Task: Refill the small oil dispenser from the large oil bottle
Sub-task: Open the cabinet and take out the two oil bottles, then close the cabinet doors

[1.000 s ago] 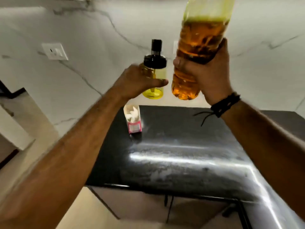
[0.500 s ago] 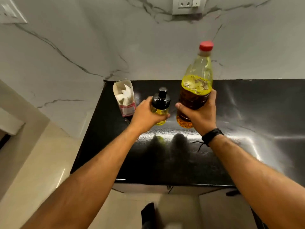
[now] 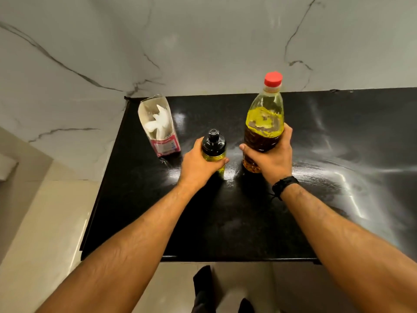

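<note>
The small oil dispenser (image 3: 214,146), clear yellow with a black pump top, stands upright on the black countertop (image 3: 225,222). My left hand (image 3: 198,164) wraps around its body from the left. The large oil bottle (image 3: 265,123), clear plastic with a red cap and amber oil filling about two thirds, stands upright just to the right. My right hand (image 3: 270,158) grips its lower half. Both caps are on. The two bottles are close but apart.
A cut-open carton (image 3: 159,127) holding white folded pieces stands at the counter's back left corner. A marble wall (image 3: 203,41) rises behind. The counter's left edge drops to a beige floor (image 3: 45,222); its front edge is near me.
Both bottles came down from held high in the air and now rest on the countertop. My hands kept their grip throughout, and the view tilted downward.
</note>
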